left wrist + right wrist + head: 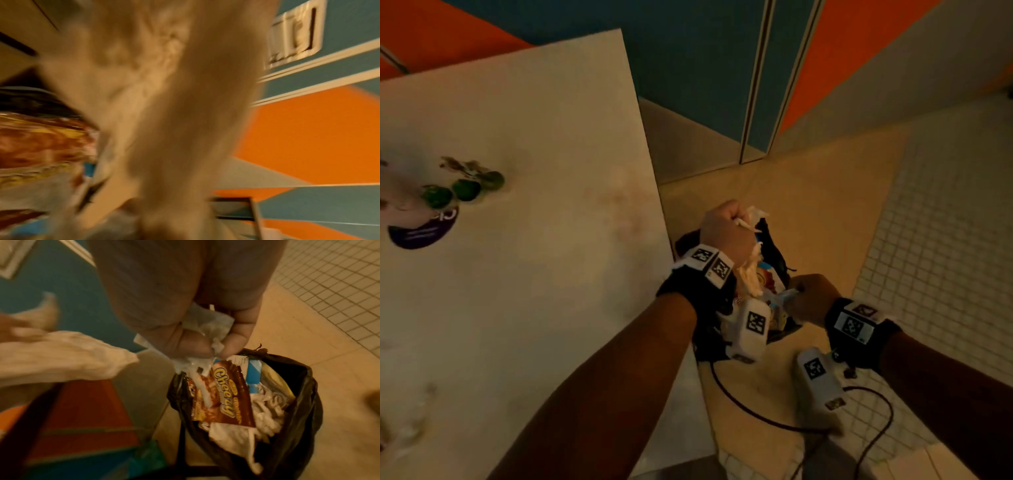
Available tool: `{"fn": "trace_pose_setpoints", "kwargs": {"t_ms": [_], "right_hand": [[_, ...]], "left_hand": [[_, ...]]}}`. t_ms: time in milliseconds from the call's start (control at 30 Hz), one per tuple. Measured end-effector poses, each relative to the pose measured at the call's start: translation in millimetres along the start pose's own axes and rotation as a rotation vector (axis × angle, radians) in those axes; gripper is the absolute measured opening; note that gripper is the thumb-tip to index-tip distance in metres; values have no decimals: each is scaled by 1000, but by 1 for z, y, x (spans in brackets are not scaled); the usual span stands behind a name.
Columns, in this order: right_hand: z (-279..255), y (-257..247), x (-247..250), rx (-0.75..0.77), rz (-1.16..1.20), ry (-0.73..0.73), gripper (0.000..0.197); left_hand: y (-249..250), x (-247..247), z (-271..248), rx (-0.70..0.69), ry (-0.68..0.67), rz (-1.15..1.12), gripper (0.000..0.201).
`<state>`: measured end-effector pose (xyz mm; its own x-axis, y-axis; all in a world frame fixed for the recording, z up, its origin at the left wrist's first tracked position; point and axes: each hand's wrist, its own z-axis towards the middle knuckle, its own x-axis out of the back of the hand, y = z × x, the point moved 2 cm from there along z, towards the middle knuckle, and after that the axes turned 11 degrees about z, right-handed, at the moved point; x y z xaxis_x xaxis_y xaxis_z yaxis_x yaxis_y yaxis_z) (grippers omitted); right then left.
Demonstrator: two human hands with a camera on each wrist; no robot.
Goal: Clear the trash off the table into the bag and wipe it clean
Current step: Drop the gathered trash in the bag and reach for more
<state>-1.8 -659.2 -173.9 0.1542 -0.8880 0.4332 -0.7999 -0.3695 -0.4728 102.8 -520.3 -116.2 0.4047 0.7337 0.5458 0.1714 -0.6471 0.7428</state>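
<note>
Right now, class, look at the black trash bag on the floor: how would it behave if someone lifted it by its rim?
The black trash bag would probably sag and fold: its thin rim already droops and wrinkles. It likely stays light, since only a Cheezy wrapper and crumpled tissues show inside.

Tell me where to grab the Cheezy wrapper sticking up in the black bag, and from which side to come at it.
Pinch the Cheezy wrapper by its upper edge, coming from above through the black bag's open mouth. It stands nearly upright with that flat edge free, while crumpled tissue crowds its lower part.
</note>
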Motion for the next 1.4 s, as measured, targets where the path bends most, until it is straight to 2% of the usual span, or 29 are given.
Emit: {"fn": "trace_pose_setpoints", "kwargs": {"t_ms": [167,267,433,500,567,667,733,867,933,967,1133,1167,1267,1367,1400], "right_hand": [[54,6,3,-2,-176,-175,40],[86,7,-3,12,-296,-246,40],[134,16,-18,62,-399,-277,38],[149,20,-22,68,-443,-278,38],[159,23,-24,67,-496,-296,35],[175,23,-28,81,-590,-360,11],[185,24,-32,84,-587,-402,28],[207,33,-50,165,-574,-311,14],[215,35,-59,188,-592,-303,31],[215,32,-63,210,-564,-307,33],[219,30,-76,284,-502,-380,8],[217,30,-74,289,-468,-396,14],[197,19,-63,290,-463,-458,57],[172,-1,-43,293,-420,-454,62],[168,-5,-34,273,-384,-441,62]], "left_hand": [[-45,-63,26,225,-16,67,12],[-76,-95,35,270,63,111,23],[-136,-143,55,371,46,293,28],[-151,-159,58,435,44,358,35],[-158,-176,57,415,15,413,41],[-171,-204,61,378,-33,394,73],[-178,-215,64,425,-65,372,82],[-184,-218,62,488,-91,340,82],[-192,-223,62,488,-152,366,88],[-192,-224,61,484,-183,405,89],[-193,-219,62,361,-365,705,92],[-192,-215,63,350,-374,703,90],[-183,-197,61,376,-405,647,83],[-158,-175,50,396,-434,506,76],[-149,-168,46,403,-394,428,74]]}}
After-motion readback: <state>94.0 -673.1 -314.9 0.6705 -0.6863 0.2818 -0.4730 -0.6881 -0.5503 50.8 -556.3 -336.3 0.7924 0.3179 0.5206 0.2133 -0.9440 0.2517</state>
